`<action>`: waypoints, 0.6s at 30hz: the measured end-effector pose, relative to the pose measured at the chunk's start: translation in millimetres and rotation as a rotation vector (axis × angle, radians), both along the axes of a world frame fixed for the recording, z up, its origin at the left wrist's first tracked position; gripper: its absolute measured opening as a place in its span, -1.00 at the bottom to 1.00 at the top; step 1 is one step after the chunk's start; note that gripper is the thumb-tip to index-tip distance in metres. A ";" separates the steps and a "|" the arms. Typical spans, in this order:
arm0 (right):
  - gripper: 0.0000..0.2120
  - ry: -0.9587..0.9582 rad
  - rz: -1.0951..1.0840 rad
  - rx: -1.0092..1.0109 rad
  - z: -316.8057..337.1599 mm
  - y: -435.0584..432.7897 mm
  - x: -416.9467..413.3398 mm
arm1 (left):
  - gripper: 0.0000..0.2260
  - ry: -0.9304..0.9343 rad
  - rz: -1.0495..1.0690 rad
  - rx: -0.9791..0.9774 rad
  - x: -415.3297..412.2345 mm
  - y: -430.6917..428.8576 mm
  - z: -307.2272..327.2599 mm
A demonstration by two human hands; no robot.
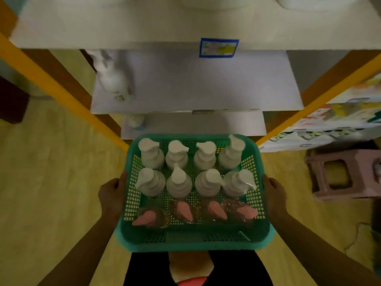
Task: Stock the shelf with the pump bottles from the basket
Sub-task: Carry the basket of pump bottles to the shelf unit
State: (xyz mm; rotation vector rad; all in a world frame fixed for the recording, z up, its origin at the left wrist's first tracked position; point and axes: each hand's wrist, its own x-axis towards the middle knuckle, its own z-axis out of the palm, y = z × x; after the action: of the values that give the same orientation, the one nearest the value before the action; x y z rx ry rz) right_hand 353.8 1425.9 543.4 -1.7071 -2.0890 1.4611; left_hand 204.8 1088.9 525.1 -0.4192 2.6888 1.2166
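I hold a green mesh basket point(193, 241) in front of me, low in the view. My left hand point(112, 191) grips its left rim and my right hand point(274, 193) grips its right rim. Inside stand several white pump bottles point(151, 152) in two rows, and a row of clear bottles with pink pumps point(184, 211) nearest me. The white shelf point(206, 87) lies just beyond the basket, with one white pump bottle point(112, 77) standing at its left end.
Orange-yellow shelf posts point(61, 89) slant down on both sides. A blue-framed label point(218, 48) hangs on the upper shelf edge. A lower shelf holds a small bottle point(135, 120). A pink stool point(346, 174) stands on the floor at the right.
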 end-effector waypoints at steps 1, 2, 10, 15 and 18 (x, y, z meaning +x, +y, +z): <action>-0.71 0.002 0.015 0.007 -9.3 7.8 -2.6 | -0.50 0.006 0.004 0.002 4.0 4.2 -9.5; -0.69 -0.008 0.026 0.013 -19.2 14.0 -5.2 | -0.50 0.012 0.005 0.008 6.6 8.3 -20.6; -0.73 -0.015 0.026 0.021 -150.8 28.1 -19.0 | -0.52 0.002 0.063 0.014 4.3 18.3 -152.1; -0.72 0.007 0.034 0.015 -252.0 29.1 -28.2 | -0.52 -0.019 0.088 0.003 -0.8 21.5 -250.6; -0.75 0.015 0.029 0.015 -317.4 28.2 -30.8 | -0.52 -0.020 0.083 -0.017 -8.2 22.7 -316.2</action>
State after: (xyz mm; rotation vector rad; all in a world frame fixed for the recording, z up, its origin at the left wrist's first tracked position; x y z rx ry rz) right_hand 323.0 1454.1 226.0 -1.6628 -2.1207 1.4568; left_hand 196.6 1111.6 208.9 -0.5470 2.6915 1.2055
